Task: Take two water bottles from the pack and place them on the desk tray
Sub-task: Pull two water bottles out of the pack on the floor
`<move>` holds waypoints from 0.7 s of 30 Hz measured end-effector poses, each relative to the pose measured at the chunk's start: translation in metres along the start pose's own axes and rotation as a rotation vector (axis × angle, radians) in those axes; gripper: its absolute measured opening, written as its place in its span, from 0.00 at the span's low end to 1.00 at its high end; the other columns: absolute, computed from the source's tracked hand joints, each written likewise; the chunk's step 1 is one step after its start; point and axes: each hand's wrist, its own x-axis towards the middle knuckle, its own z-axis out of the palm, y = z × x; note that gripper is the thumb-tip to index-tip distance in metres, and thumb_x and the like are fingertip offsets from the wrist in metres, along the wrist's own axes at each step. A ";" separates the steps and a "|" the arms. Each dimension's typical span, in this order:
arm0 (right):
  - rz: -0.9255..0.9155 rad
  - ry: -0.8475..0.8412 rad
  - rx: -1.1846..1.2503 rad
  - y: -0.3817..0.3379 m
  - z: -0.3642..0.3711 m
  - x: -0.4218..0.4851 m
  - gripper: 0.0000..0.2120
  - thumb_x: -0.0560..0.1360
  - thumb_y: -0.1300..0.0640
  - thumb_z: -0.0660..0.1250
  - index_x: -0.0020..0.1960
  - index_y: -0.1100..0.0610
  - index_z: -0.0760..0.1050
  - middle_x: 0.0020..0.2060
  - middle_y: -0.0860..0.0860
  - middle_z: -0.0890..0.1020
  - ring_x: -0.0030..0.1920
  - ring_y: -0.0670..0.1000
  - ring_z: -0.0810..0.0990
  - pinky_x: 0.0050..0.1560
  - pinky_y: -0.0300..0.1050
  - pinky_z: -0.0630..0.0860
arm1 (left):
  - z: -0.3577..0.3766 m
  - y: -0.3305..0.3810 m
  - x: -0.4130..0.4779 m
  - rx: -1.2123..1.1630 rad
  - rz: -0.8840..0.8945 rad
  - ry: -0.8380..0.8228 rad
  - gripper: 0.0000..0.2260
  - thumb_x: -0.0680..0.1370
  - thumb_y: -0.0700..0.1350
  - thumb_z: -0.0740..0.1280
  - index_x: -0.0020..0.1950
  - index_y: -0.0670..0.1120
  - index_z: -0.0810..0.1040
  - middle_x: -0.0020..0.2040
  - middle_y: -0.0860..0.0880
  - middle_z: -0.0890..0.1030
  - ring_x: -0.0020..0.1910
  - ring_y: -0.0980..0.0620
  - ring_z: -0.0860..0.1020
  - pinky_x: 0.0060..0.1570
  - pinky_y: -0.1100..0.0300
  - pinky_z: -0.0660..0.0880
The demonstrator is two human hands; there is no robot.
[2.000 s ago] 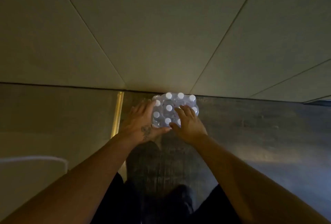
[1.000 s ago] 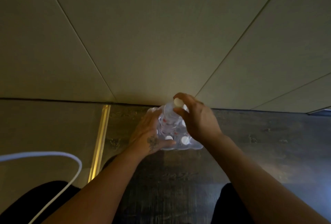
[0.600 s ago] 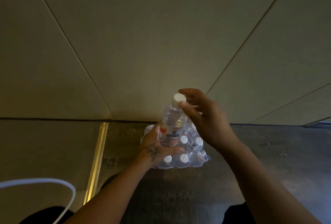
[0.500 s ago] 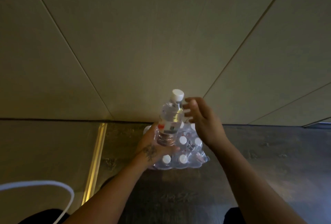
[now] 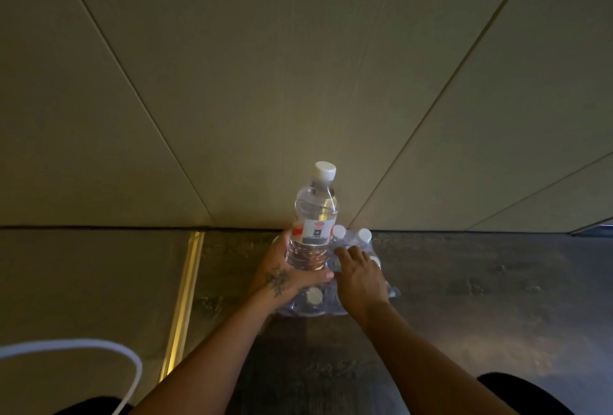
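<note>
Down on the dark wood-grain floor, close against the foot of a pale panelled wall, sits the shrink-wrapped pack of water bottles, its clear film crumpled and several white caps showing through the top. Above its left side the left hand holds one water bottle upright, fingers and thumb wrapped around the ribbed lower part of the body so that the base is hidden in the palm; a flower tattoo marks the back of this hand. That bottle is clear, filled, closed with a white cap, and wears a white and red label around its middle; it stands clear of the pack, lifted above the other caps. Just beside it, the right hand lies palm down on the top of the pack with its fingers spread and loose, the fingertips resting among the caps near the far row; it grips nothing that can be seen, though the bottles under the palm are hidden. Both bare forearms reach in from the lower edge. Left of the pack a brass-coloured strip runs along the floor where the wood meets a lighter surface, and a white cable loops across the lower left corner. Dim light leaves the label print unreadable.
</note>
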 end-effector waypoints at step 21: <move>-0.177 0.610 0.318 -0.021 -0.181 -0.037 0.20 0.80 0.55 0.70 0.71 0.53 0.76 0.60 0.51 0.82 0.51 0.45 0.79 0.43 0.26 0.68 | -0.018 0.018 -0.002 -0.221 0.032 -0.012 0.58 0.53 0.55 0.88 0.80 0.48 0.70 0.74 0.45 0.81 0.74 0.41 0.78 0.75 0.34 0.73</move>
